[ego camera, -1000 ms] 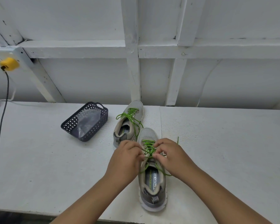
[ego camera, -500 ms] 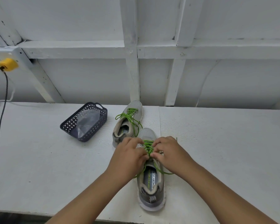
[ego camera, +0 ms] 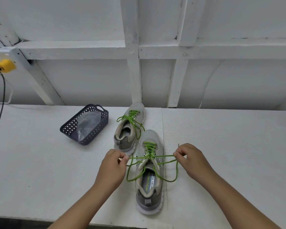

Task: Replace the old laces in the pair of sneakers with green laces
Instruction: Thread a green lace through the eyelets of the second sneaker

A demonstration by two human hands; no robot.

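Observation:
Two grey sneakers stand on the white table [ego camera: 40,171]. The near sneaker [ego camera: 149,192] points away from me and carries a green lace [ego camera: 149,150] threaded through its eyelets. My left hand [ego camera: 111,167] pinches one loop of that lace at the shoe's left. My right hand [ego camera: 191,160] pinches the other loop at its right. Both loops are pulled taut sideways from a knot over the tongue, and the loose ends hang down in curves. The far sneaker [ego camera: 130,126] sits just behind, laced in green with a tied bow [ego camera: 135,123].
A dark perforated basket [ego camera: 104,120] holding a clear plastic bag stands left of the far sneaker. A yellow plug [ego camera: 5,65] with a dark cable hangs at the far left. A white framed wall rises behind the table.
My hands were close together over the near sneaker's tongue. Now they have drawn apart to either side, pulling the green loops out tight.

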